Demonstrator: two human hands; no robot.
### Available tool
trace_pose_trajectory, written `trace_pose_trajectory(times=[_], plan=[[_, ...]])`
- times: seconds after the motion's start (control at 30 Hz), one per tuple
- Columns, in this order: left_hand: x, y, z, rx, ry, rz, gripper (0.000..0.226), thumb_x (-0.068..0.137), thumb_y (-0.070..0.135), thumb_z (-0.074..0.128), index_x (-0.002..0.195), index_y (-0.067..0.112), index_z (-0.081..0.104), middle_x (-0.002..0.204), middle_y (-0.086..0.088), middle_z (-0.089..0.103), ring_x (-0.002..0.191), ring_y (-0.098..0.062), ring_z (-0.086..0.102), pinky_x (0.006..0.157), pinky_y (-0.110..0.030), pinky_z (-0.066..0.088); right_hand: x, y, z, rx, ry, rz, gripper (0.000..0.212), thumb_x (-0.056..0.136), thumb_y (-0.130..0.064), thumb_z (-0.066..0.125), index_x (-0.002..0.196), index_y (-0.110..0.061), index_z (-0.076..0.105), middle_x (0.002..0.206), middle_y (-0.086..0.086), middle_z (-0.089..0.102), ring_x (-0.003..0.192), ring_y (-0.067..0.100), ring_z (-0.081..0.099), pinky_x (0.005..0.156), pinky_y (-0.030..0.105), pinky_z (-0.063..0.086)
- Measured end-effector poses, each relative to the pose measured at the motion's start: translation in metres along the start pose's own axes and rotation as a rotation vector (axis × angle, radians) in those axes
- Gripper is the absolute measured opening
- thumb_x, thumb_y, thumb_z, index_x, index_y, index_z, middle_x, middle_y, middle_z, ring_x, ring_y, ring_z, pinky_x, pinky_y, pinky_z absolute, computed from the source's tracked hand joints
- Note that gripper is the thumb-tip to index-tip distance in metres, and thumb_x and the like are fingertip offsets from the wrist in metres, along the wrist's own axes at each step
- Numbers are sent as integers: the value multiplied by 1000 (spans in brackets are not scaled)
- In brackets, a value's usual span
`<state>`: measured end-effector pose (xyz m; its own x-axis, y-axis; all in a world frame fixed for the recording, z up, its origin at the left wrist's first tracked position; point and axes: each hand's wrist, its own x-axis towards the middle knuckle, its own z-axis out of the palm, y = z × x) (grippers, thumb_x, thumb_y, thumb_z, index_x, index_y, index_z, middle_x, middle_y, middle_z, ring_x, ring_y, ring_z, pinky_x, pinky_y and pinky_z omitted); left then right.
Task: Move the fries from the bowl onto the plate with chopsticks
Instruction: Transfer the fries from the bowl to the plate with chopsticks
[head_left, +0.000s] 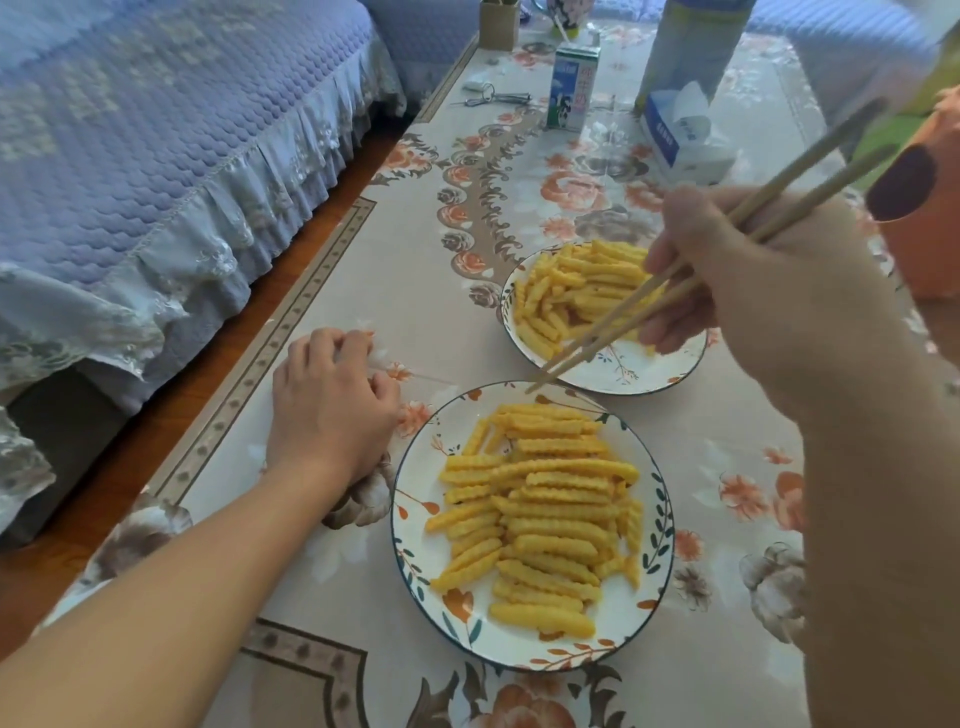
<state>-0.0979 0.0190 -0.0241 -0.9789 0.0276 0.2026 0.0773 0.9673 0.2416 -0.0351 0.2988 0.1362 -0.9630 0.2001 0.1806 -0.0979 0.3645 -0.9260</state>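
fries (540, 499) fill plate (415, 525) and bowl (623, 371)

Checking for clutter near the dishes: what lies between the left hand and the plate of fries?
Only bare floral tablecloth; the head view shows the left hand resting just left of the plate, nothing between them.

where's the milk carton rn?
Head view, far end of the table, top centre: the milk carton stands upright, left of the tissue box and right of the metal clip, well beyond the bowl.
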Motion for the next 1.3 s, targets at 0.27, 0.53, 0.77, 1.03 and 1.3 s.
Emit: trace_pose_trajectory(times=[0.27,0.53,0.77,1.03,1.3], plan=[[0,1,0,-6,9,6,37,89,25,52,124,15,59,123,-10,55,115,-31,47,97,-50,42,14,20,-21,-99,235,30,41,105,-43,53,78,-16,69,61,7,71,51,25,71,52,34,60],[0,1,0,-5,16,9,35,89,25,52,121,15,59,123,-10,55,115,-31,48,97,-50,42,13,24,10,-13,175,64,38,103,-39,57,79,-12,69,60,10,70,53,23,73,53,32,61],[0,2,-1,-6,16,-2,37,88,26,51,122,16,59,123,-10,55,115,-32,47,97,-50,41,13,27,19,-26,152,70,34,103,-39,57,80,-17,70,64,1,70,56,22,74,57,35,62],[1,2,1,-9,14,-5,33,89,23,54,121,15,60,122,-10,55,115,-32,47,98,-49,41,14,25,14,-1,150,88,35,103,-37,57,82,-13,70,63,3,70,55,22,73,53,29,60],[1,2,1,-5,21,1,33,89,23,54,121,14,60,122,-10,55,115,-32,47,97,-49,42,19,32,2,-25,145,132,45,105,-40,53,81,-5,70,59,11,71,55,28,73,57,37,63]])
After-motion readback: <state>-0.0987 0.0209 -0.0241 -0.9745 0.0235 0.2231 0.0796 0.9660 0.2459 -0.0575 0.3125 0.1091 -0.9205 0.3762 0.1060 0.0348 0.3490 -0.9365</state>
